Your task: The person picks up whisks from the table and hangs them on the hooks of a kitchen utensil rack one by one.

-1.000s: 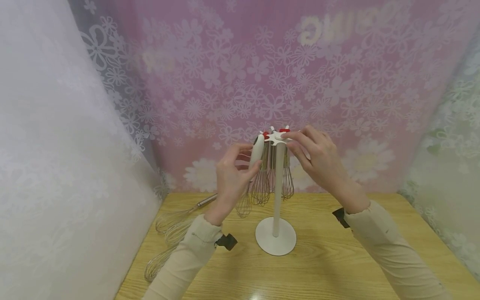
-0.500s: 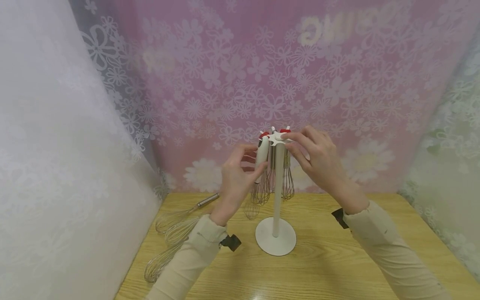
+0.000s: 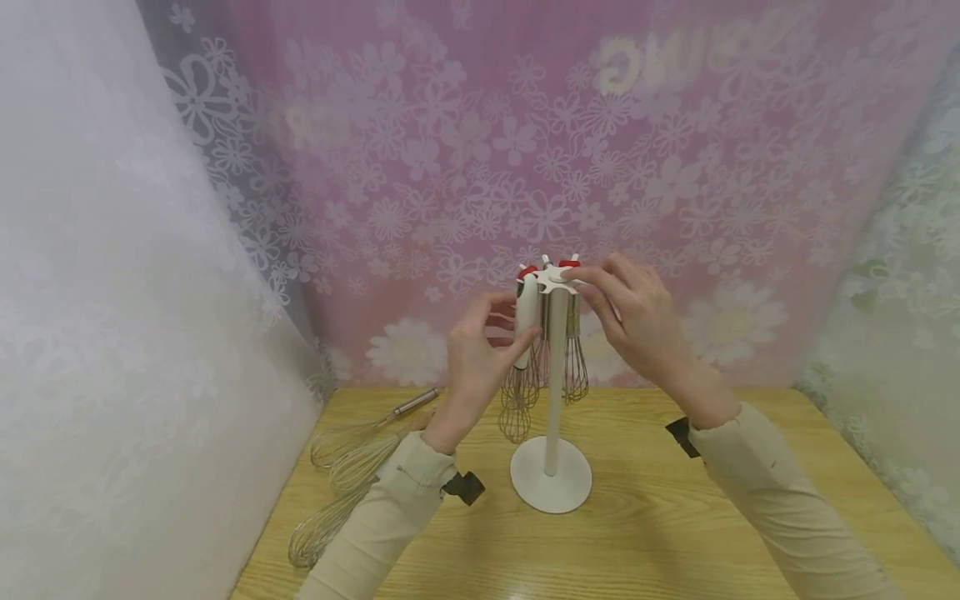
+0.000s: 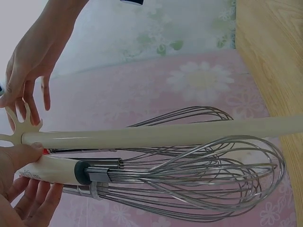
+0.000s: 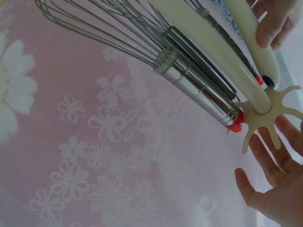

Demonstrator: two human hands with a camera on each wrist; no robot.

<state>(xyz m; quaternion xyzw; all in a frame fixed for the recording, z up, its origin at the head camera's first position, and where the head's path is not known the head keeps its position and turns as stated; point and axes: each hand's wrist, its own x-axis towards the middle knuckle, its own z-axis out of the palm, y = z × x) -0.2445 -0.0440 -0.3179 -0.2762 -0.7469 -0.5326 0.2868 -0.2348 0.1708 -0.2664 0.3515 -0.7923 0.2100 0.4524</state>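
Note:
A white whisk stand rises from a round base, topped by a hub with curved arms. My left hand holds a whisk with a white handle between thumb and fingers, upright beside the stand's left edge. Its handle end sits close against the hub; whether it is hooked there cannot be told. The wire loops hang free. My right hand rests its fingertips on the hub's top, its other fingers fairly straight. Metal-handled whisks with red ends hang behind.
Several more whisks lie on the wooden table at the left, one with a metal handle, partly under my left forearm. A pink floral backdrop stands behind, with pale cloth walls at the sides.
My left hand has moved a little right, bringing the white-handled whisk against the hub, more upright than before. The right hand stays on the stand's top.

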